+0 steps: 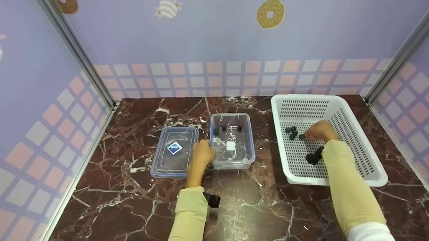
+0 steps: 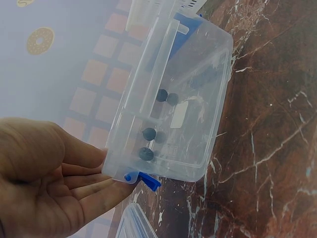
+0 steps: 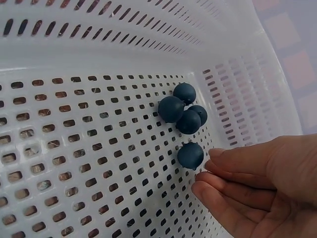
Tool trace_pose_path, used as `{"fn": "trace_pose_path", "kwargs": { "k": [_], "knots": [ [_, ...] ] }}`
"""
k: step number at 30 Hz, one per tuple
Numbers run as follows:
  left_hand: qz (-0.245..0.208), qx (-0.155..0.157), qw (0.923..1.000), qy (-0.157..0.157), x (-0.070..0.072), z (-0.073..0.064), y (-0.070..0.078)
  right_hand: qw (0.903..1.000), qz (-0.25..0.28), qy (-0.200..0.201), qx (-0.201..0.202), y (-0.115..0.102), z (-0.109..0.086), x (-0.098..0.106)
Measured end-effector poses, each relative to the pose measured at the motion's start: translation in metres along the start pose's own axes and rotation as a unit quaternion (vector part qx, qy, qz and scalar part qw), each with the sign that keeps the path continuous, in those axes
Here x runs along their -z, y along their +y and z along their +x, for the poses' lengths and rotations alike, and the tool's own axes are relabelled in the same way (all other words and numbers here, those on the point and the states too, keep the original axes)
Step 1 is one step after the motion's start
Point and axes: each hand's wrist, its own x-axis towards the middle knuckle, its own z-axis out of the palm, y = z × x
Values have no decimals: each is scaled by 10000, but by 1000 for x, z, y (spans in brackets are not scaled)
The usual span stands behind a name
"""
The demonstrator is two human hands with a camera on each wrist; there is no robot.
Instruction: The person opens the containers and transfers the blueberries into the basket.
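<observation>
In the left wrist view, my left hand (image 2: 49, 178) pinches the rim of a clear plastic box (image 2: 193, 144) at its corner, beside a blue clip. Three blueberries (image 2: 149, 134) lie inside the box along one end. On the right, my right hand (image 3: 262, 183) reaches down into a white slotted basket (image 3: 59, 163). Its thumb and fingertips are right beside a single blueberry (image 3: 190, 156), with a small gap between them. Several more blueberries (image 3: 171, 109) sit in a cluster just past that one, on the basket floor.
A clear lid with a blue edge (image 1: 166, 161) lies flat left of the box, bearing a blue diamond label (image 1: 174, 148). The dark red marble tabletop (image 1: 239, 208) is walled by patterned panels (image 1: 218, 38) at the back and both sides.
</observation>
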Motion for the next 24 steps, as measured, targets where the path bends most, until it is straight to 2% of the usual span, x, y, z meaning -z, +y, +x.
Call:
{"fn": "trace_pose_path", "kwargs": {
  "k": [3,11,16,20,24],
  "knots": [
    [14,-16,10000,19,0,0,0,9995,-240,165,148,-3,-2,2],
    [43,-33,10000,69,-1,1,-2,9976,-223,402,519,-16,-11,3],
    [-18,-63,9999,130,-1,-1,-1,9956,-213,502,757,-34,-16,3],
    [-150,-25,9999,58,0,-2,0,9946,-38,511,901,-49,-20,2],
    [-208,-19,9998,9,0,-2,0,9920,-123,598,1105,-65,-24,0]
  ]
}}
